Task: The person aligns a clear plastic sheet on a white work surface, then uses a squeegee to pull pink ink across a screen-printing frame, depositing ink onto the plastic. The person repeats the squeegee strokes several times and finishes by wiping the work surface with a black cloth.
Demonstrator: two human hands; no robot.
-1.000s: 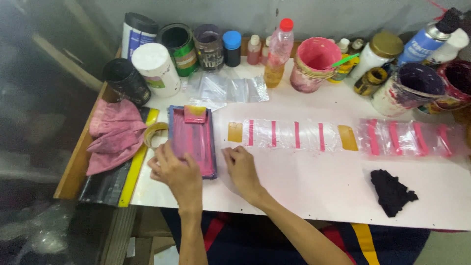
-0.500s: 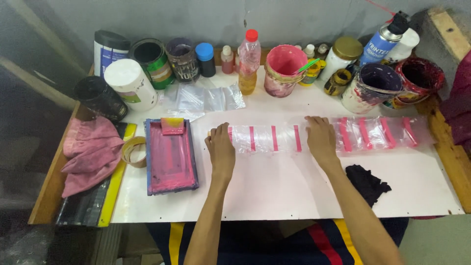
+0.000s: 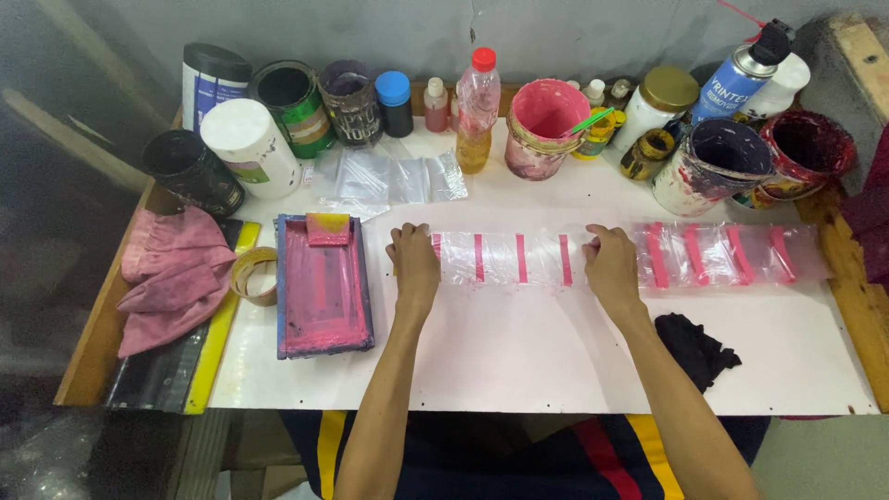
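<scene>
Head view looks straight down on a white table [image 3: 519,361] with a wooden edge, pushed against a grey wall [image 3: 556,28]; dark, blurred floor space lies off its left side. Along the back of the table stands a crowded row of paint tubs, cans and bottles: a white tub [image 3: 248,146], a green-labelled can [image 3: 289,106], a clear bottle with a red cap [image 3: 478,111], a pink-stained bucket [image 3: 546,127], a purple-stained pot [image 3: 711,165] and a blue spray can [image 3: 741,79]. At the left edge a crumpled pink cloth [image 3: 171,278] lies over a dark squeegee-like strip with a yellow border. Just right of it sit a roll of tape [image 3: 255,276] and a small printing screen [image 3: 322,285] flooded with pink ink. Clear empty bags [image 3: 389,178] lie behind the screen.

A row of clear plastic bags with pink stripes [image 3: 519,259] runs across the middle of the table, lying flat. The left hand [image 3: 414,264] presses on the row's left end, fingers curled down on the plastic; the right hand [image 3: 611,264] pinches or presses the film near the middle, and which I cannot tell. More striped bags [image 3: 722,255] continue to the right. A small black rag [image 3: 694,344] lies near the right forearm.
</scene>
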